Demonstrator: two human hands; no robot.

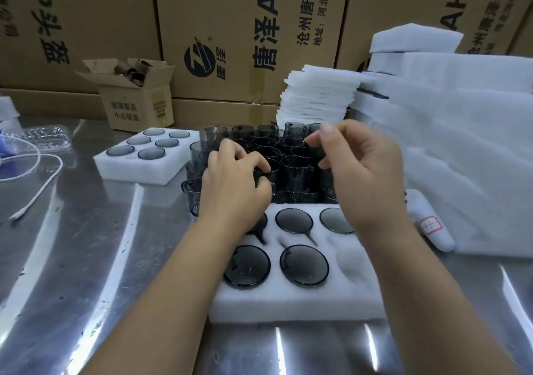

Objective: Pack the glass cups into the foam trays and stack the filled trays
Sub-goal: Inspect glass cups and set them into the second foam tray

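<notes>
Picking step: left hand [233, 181] curls fingers round a smoky grey glass cup [275, 176], right hand [364, 172] too blurred to judge; next, fill the white foam tray [288, 302] at its empty near-right pocket [350, 262].

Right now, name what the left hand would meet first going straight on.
The loose glass cups: the left hand has its fingers curled down among them, seemingly pinching one rim.
</notes>
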